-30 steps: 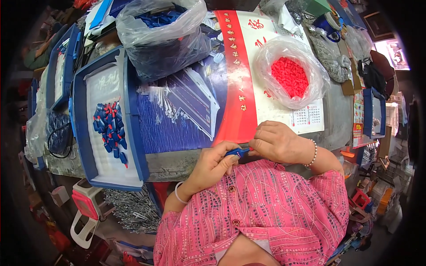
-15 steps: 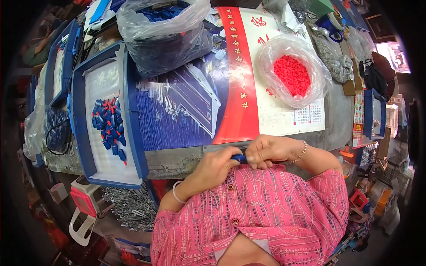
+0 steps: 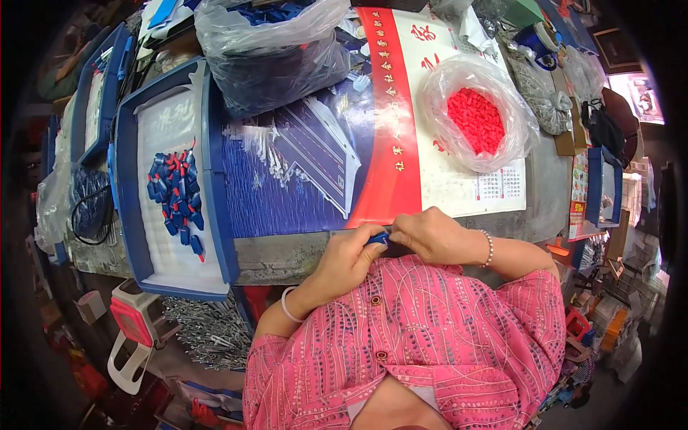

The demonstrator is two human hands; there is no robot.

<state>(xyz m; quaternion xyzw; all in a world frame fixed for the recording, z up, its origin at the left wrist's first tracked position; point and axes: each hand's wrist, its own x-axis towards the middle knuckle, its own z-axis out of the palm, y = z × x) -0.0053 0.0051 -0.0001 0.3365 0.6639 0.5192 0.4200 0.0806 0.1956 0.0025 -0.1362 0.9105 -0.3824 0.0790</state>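
Close in front of my chest, at the table's near edge, my left hand (image 3: 346, 259) pinches a small blue plastic piece (image 3: 378, 239) between thumb and fingers. My right hand (image 3: 436, 238) is closed right beside it, fingertips bent down at the piece's right end; whatever they grip is hidden. A blue tray (image 3: 221, 193) with a white liner lies to the left, holding a heap of blue pieces with red parts (image 3: 175, 190). Beyond my right hand, small red plastic pieces (image 3: 476, 120) fill an open clear bag (image 3: 434, 86).
A large clear bag (image 3: 276, 82) of blue pieces stands at the back left, beside the tray. A printed poster sheet (image 3: 390, 172) covers the table's middle. Below the table's left side are a bundle of thin metal rods (image 3: 208, 333) and a plastic chair (image 3: 132, 330).
Both hands have moved slightly up and left with the blue piece. My right hand has turned, its back now facing up more. The heap in the tray looks the same.
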